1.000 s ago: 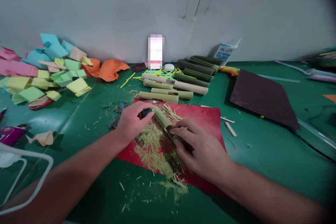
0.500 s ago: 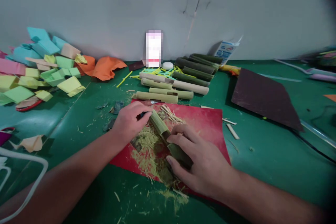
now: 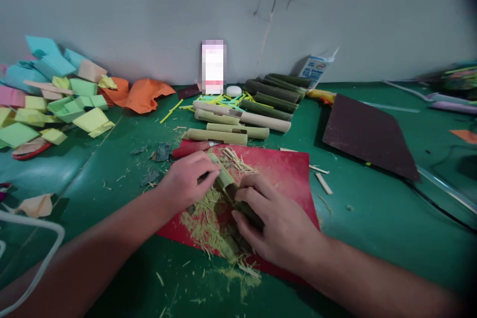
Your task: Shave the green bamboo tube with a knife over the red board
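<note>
Wall (image 3: 149, 10), pale grey with thin dark lines, stands behind a green table (image 3: 122, 278) that fills the lower view. A red sheet (image 3: 290, 174) lies in the middle, close to the person, and a dark brown sheet (image 3: 368, 136) to the right. Folded papers (image 3: 84, 87) in blue, green, yellow and pink are heaped at the left, with crumpled orange paper (image 3: 145, 95) just beside them. 2 bare hands are over the red sheet. The right hand (image 3: 272, 218) wraps the dark near half of a bamboo tube (image 3: 223, 176), thumb on 1 side, fingers on the other. The left hand (image 3: 192, 176) is curled at the tube's paler far end, thumb and forefinger close together; I cannot tell whether they pinch anything. The tube slants over the red sheet, a dark notch near its middle. Beyond lie pale tubes (image 3: 217, 136), then dark green tubes (image 3: 272, 92). A phone (image 3: 213, 64), its screen blurred, stands upright at the wall; a carton (image 3: 316, 72) leans farther right. A red-handled tool (image 3: 190, 148) lies at the red sheet's far left corner. Near the phone, a white disc (image 3: 234, 91) sits beside yellow and green strips (image 3: 170, 111). Shavings (image 3: 201, 221) cover the red sheet's left part and spill onto the table.
</note>
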